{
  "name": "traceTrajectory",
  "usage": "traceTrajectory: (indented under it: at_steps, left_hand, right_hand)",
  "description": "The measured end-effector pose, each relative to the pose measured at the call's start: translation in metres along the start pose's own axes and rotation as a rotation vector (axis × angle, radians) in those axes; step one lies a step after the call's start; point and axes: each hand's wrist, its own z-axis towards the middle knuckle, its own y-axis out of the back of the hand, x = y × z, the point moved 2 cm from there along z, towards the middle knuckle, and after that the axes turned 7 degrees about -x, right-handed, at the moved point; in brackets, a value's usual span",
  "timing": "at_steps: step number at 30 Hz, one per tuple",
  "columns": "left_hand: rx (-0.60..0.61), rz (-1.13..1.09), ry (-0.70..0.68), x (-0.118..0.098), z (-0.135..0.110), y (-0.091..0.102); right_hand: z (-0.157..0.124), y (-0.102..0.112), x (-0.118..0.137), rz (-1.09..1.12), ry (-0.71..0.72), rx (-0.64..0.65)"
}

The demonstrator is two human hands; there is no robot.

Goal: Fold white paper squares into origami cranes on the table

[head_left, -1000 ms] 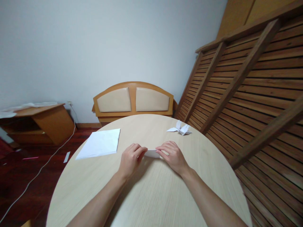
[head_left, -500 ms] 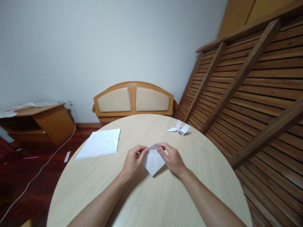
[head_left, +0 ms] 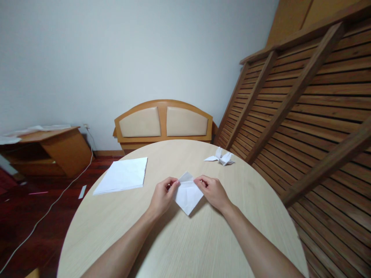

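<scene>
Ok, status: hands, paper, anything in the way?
Left hand, right hand pinching folded paper from either side. Paper diamond-shaped, creased near top. Nothing seen blocking; origami figure apart, beyond right hand.

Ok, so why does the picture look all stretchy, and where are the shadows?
In the head view, the slats look stretched toward the right edge, maybe from a wide lens; in the head view, soft shadows lie on the table by the paper and along the left arm; in the head view, the floor is dark.
</scene>
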Motion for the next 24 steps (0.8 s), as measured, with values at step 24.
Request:
traceTrajectory:
  at_steps: [24]
  left_hand:
    - [-0.026,0.243,0.158,0.037,0.002,0.001]
  right_hand:
    - [-0.006,-0.007,0.001,-0.155,0.261,0.056]
